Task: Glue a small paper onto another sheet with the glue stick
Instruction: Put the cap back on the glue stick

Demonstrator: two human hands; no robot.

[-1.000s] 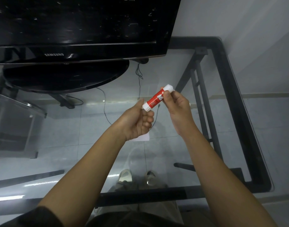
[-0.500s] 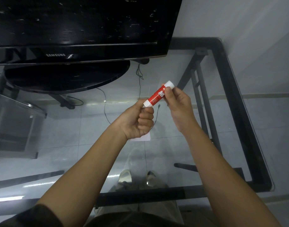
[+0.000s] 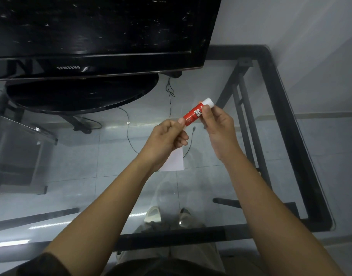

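Observation:
A red glue stick (image 3: pixel 194 114) with white ends is held in the air above the glass table, slanting up to the right. My left hand (image 3: pixel 167 139) is closed around its lower end, which is hidden by the fingers. My right hand (image 3: pixel 218 127) pinches its upper part just below the white end. A small white paper (image 3: pixel 176 161) lies flat on the glass under my left hand, partly hidden by the wrist. No second sheet is visible.
A black television (image 3: pixel 95 34) on an oval base (image 3: pixel 81 94) stands at the back left of the glass table (image 3: pixel 286 124). Thin cables (image 3: pixel 129 136) trail on the glass. A grey wall rises on the right. My feet show through the glass.
My left hand's fingers have slid up over the stick's lower white end, which showed before. The stick and both hands have shifted slightly up and to the right.

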